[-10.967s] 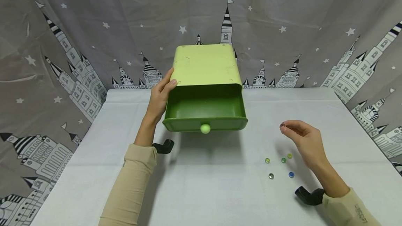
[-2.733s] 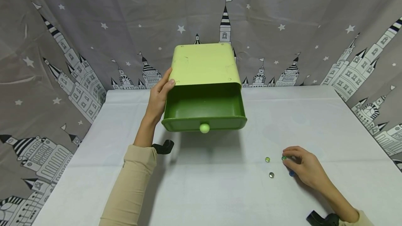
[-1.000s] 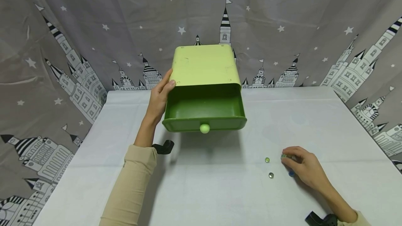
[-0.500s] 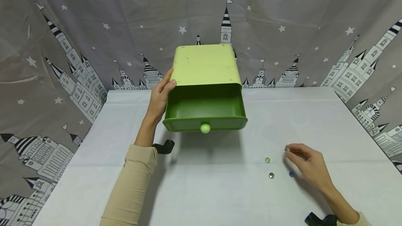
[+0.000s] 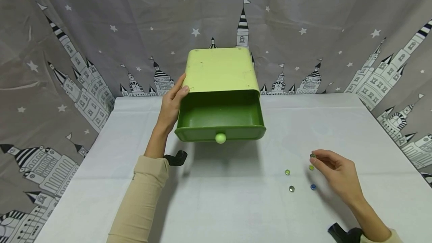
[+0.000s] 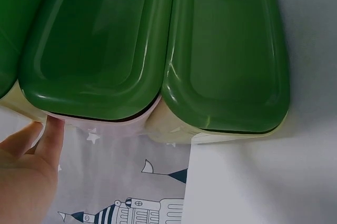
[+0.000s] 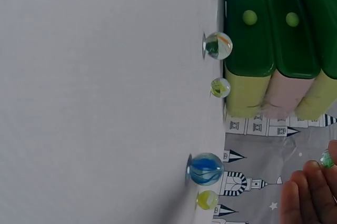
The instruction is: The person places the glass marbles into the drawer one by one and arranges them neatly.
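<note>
Right of the cabinet, the right hand pinched a green marble above the table; against the cabinet's left side, the left hand rested, fingers extended. A steady fingertip pinch seemed safest.

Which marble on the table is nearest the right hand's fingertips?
The yellow-green marble just beyond the blue marble. It shows directly below the fingertips of the right hand; the other yellow-green marble and the clear swirled marble lie farther left.
</note>
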Demonstrator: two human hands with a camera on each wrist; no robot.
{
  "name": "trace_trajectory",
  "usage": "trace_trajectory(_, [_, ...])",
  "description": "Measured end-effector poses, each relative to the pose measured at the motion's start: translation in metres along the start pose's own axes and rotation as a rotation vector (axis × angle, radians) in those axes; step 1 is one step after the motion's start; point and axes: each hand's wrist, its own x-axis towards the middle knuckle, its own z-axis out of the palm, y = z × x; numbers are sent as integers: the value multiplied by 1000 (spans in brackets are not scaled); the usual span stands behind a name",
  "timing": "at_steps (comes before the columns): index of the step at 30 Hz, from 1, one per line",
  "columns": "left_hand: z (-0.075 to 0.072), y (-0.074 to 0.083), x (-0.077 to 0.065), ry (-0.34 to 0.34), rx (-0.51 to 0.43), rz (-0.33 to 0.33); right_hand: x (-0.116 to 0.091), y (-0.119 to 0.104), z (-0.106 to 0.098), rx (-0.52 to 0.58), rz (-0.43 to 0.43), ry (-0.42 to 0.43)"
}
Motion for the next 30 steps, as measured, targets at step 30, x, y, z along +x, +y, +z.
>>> trace_trajectory(30, [2,0,-2,9,-1,-8,35,-58,21,154,-158,-60])
